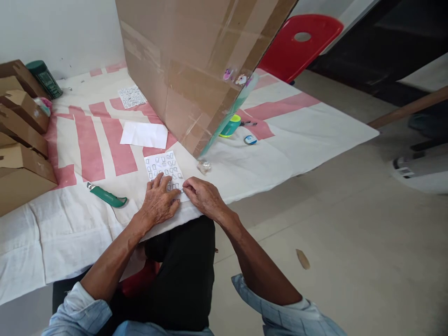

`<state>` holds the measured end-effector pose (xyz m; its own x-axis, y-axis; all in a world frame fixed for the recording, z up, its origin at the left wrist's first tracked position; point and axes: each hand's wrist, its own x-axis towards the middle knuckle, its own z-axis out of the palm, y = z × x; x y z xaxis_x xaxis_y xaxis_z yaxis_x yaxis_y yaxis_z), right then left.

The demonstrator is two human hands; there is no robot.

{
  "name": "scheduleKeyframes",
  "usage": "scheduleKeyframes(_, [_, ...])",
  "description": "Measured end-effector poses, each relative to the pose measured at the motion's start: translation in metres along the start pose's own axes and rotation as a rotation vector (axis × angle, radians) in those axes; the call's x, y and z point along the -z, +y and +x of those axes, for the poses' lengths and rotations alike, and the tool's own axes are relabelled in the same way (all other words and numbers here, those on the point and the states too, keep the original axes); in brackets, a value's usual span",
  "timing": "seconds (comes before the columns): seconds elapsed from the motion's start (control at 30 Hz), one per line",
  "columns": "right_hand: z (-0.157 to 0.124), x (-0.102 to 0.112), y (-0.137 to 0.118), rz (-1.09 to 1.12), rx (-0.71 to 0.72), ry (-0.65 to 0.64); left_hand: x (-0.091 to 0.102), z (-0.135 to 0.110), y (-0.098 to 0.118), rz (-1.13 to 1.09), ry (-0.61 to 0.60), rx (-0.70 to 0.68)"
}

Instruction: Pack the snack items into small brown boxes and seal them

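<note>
A white paper sheet (161,162) printed with rows of small dark-outlined shapes lies near the table's front edge. Over its lower left part my left hand (160,199) rests flat with the fingers spread, holding nothing. My right hand (203,195) is at the sheet's lower right edge, thumb and fingers pinched together. Whatever is between those fingertips is too small or hidden to make out. Just beyond the right hand is a small crumpled clear-and-brown bit (204,166). A green utility knife (107,195) lies left of my left hand.
A big taped cardboard box (182,60) stands behind the sheet. Small brown boxes (24,168) line the left side. A blank white paper (144,135), another printed sheet (131,97), a green-yellow tape roll (230,126) and a red chair (301,42) are around.
</note>
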<state>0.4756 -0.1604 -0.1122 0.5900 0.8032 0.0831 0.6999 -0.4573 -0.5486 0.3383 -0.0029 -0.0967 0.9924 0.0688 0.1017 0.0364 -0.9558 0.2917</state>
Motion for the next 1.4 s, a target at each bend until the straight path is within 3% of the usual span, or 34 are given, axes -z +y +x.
scheduleKeyframes(0.47, [0.009, 0.011, 0.001, 0.021, 0.052, 0.095, -0.01, -0.004, 0.0, -0.039, 0.069, -0.01])
scheduleKeyframes(0.7, [0.032, 0.029, -0.004, -0.116, 0.195, -0.044, -0.014, -0.005, -0.001, -0.065, 0.09, -0.004])
scheduleKeyframes(0.97, [0.05, 0.029, -0.012, -0.293, 0.245, -0.187, -0.014, -0.006, 0.001, -0.096, 0.082, 0.003])
scheduleKeyframes(1.27, [0.054, 0.02, -0.008, -0.321, 0.239, -0.229, -0.013, -0.006, 0.002, -0.091, 0.087, -0.002])
scheduleKeyframes(1.4, [0.052, 0.019, -0.008, -0.305, 0.21, -0.178, -0.014, -0.006, 0.002, -0.094, 0.085, -0.01])
